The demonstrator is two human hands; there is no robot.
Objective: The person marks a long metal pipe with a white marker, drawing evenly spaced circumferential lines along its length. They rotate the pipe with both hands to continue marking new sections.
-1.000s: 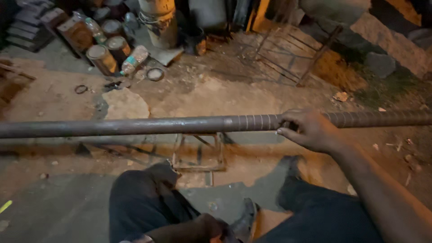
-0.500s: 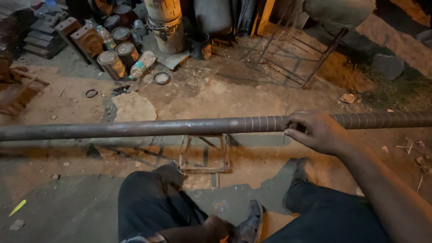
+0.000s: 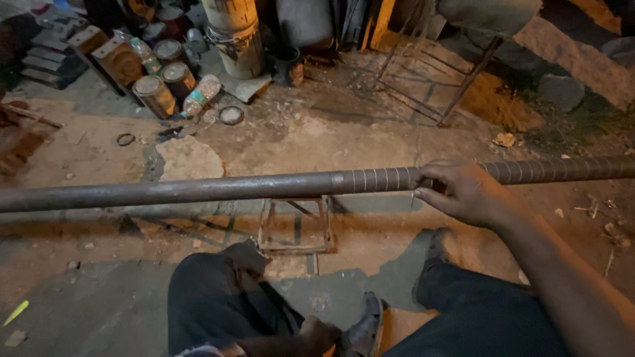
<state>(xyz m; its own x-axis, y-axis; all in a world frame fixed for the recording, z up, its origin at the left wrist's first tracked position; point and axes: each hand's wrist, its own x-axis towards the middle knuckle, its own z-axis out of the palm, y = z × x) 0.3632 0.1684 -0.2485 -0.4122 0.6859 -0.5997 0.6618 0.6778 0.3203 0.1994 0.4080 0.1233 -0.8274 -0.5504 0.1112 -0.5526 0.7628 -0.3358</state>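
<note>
Over a dirt workshop floor [image 3: 331,139], my right hand [image 3: 463,192] is staying wrapped around the long steel pipe [image 3: 218,188], having slid slightly outward. My left hand [image 3: 317,334] is resting low by the knee; I cannot tell its grip.

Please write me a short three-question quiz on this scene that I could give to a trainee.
1. True or false: the right hand rests on the long metal pipe.
2. What marks the pipe's surface beside the right hand?
A. evenly spaced rings
B. a painted red stripe
C. a taped-on paper label
3. Fill in: under the middle of the pipe stands a small metal ____.

Key
1. True; the fingers lie over the pipe.
2. A; rings show on both sides of the hand.
3. Stand; whether the pipe touches it is unclear. The left hand sits low between the knees.
</note>
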